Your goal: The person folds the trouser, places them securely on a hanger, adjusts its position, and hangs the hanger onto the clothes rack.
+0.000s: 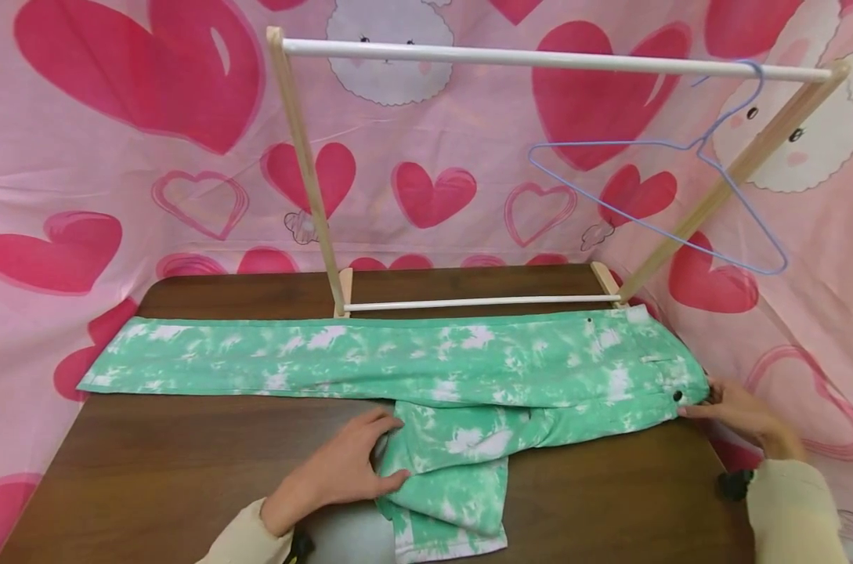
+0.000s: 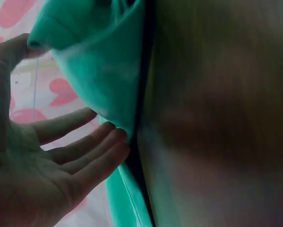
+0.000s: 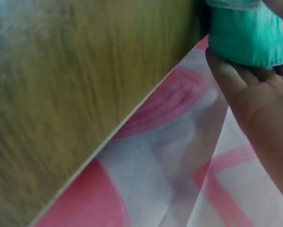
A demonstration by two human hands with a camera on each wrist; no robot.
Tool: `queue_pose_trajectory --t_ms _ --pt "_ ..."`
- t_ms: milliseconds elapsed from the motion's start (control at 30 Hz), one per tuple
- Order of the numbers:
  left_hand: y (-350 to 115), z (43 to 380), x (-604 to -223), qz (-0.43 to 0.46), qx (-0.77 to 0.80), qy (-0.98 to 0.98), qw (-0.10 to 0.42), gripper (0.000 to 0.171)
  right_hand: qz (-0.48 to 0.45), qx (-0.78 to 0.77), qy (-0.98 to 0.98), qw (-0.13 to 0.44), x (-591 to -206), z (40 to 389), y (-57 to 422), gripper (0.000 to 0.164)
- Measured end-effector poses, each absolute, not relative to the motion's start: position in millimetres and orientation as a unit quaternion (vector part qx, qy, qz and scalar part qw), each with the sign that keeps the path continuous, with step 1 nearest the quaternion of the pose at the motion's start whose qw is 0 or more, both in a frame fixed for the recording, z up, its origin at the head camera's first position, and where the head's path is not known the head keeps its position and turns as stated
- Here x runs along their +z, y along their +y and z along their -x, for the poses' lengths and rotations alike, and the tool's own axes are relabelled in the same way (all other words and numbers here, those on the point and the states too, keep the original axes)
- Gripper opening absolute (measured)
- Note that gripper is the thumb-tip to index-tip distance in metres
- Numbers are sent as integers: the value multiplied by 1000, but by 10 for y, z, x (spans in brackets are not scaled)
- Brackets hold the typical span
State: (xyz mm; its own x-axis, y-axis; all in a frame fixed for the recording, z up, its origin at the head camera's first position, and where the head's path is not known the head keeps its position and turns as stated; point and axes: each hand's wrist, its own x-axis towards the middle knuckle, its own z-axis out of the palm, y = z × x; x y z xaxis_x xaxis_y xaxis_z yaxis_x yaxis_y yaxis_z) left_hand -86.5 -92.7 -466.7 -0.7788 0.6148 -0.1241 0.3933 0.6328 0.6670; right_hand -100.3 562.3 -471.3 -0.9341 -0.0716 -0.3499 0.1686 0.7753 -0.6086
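Observation:
Green and white tie-dye trousers point(image 1: 468, 352) lie sideways across the table, one leg stretched out to the left. The other leg point(image 1: 461, 462) is bunched and folded toward the near side. At that fold, my left hand point(image 1: 345, 462) has its thumb and fingers spread; in the left wrist view the fairly straight fingers point(image 2: 98, 156) touch the green cloth. My right hand point(image 1: 743, 411) pinches the waistband near a dark button, at the table's right end. In the right wrist view, fingers point(image 3: 226, 75) of that hand pass under the waistband point(image 3: 250, 38).
Behind the trousers stands a wooden rack with a white top rail point(image 1: 539, 56) and a lower bar point(image 1: 482, 301). A blue hanger point(image 1: 623, 143) hangs at the rail's right end. The brown table point(image 1: 186, 478) borders a pink heart-patterned cloth point(image 1: 412, 125) behind and on the right.

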Motion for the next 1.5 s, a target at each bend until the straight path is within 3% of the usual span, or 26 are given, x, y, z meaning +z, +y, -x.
queue_pose_trajectory --t_ms 100,167,467,733,967,1167,1333,1500 --pt "-833 793 -4702 -279 329 881 193 84 -51 -325 930 163 -4697 999 5558 51" --pt "-793 755 -4728 -281 336 880 186 82 -52 -325 932 151 -4666 1005 5506 49" --pt "-780 737 -4696 -249 434 853 150 36 33 -381 924 -9 -4570 1053 5380 18" --pt "-957 837 -4528 -262 485 827 112 39 36 -472 878 -69 -4278 1158 5276 46" --pt "-1334 1006 -4066 -252 513 805 159 26 -21 -480 875 -65 -4116 1202 5257 47" --pt "-1607 1033 -3970 -236 492 813 203 32 -28 -450 892 -16 -4262 1272 5095 25" --pt "-1752 961 -4068 -241 484 796 271 42 -35 -375 926 -1 -4370 1265 5034 47" --pt "-1871 937 -4114 -231 490 786 298 43 -14 -356 934 25 -4424 1196 5095 42"
